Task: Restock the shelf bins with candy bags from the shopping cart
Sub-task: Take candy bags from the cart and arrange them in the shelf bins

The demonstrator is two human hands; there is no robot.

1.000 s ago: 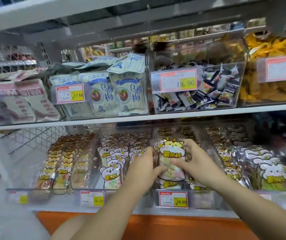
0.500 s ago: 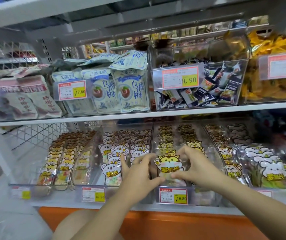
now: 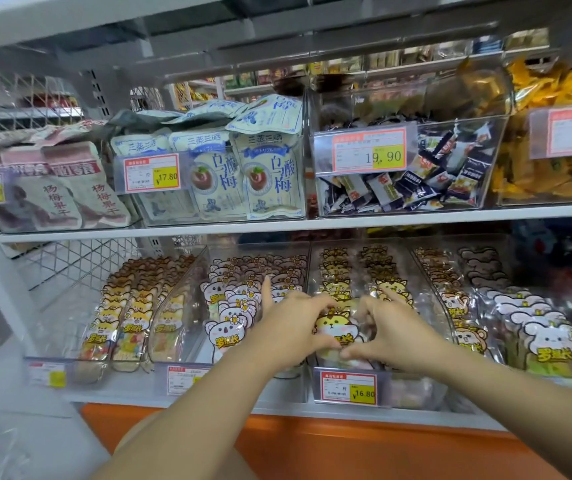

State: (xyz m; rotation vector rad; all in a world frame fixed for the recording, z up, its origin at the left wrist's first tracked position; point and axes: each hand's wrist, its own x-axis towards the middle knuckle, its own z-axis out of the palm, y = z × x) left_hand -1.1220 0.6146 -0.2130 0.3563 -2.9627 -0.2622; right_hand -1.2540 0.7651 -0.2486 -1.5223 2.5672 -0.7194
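— Where are the hands?
— The left hand (image 3: 288,329) grips the bag (image 3: 334,332) by its left edge, the right hand (image 3: 393,332) by its right; both equally near.
— And the bag?
— Upright, long axis vertical, at the front of the bin (image 3: 416,389); it likely needs pressing down.

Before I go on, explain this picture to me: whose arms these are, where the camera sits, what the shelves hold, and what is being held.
No machine here: these are a person's two bare arms, filmed by one camera worn on the head, looking forward and down. The left hand and right hand together grip a candy bag with a yellow cartoon animal face, at the front of a clear bin on the lower shelf. That bin's price tag reads 16.80. Neighbouring bins hold koala bags and white mouse bags. The upper shelf carries white-and-blue bags and a bin of small dark wrapped sweets. No shopping cart shows.
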